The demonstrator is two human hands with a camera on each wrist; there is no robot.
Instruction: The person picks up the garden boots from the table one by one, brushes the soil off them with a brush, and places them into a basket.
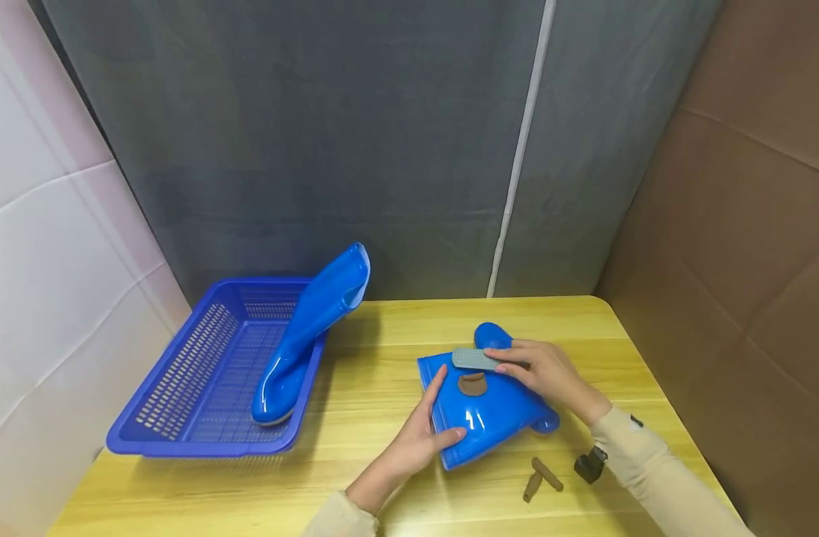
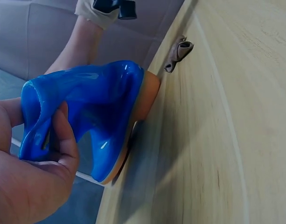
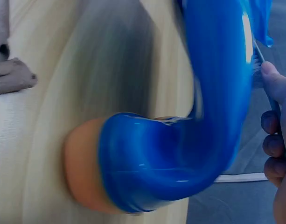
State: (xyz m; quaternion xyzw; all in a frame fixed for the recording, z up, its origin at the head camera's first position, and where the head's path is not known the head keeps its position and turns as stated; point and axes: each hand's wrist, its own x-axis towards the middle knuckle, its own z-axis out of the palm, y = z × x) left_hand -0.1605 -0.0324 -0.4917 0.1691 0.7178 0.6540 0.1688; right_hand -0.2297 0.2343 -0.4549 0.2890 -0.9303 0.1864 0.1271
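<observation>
Left hand [image 1: 415, 441] is pinching the blue boot [image 1: 493, 419] at its open end; that grip is clamping on the rim, probably because the soft shaft would be sagging without support there. The boot is leaning over the right-hand part of the tabletop [image 1: 376, 388], opening toward the left hand and sole [image 3: 84, 168] facing down (whether the sole is bearing flat, I cannot tell). This tilt is turning one side of the shaft upward, which is presumably making the brown patch [image 1: 473, 386] easy to see and reach. Right hand [image 1: 547, 373] is gripping a grey brush [image 1: 472, 359] by one end, thumb opposing curled fingers, so this second grip is also closed around its object. Holding it by the end is leaving the remaining length free over the shaft, just beyond the patch; bristles are showing in the right wrist view on the side toward the boot, though firm contact is hard to confirm. Two brown rolls [image 1: 547, 475] are lying together near the boot, perhaps placed to leave it room. Well apart on the left, a second boot [image 1: 318, 298] is leaning in a blue basket [image 1: 201, 449], its shaft overhanging the rim, apparently because the basket wall is propping it.
</observation>
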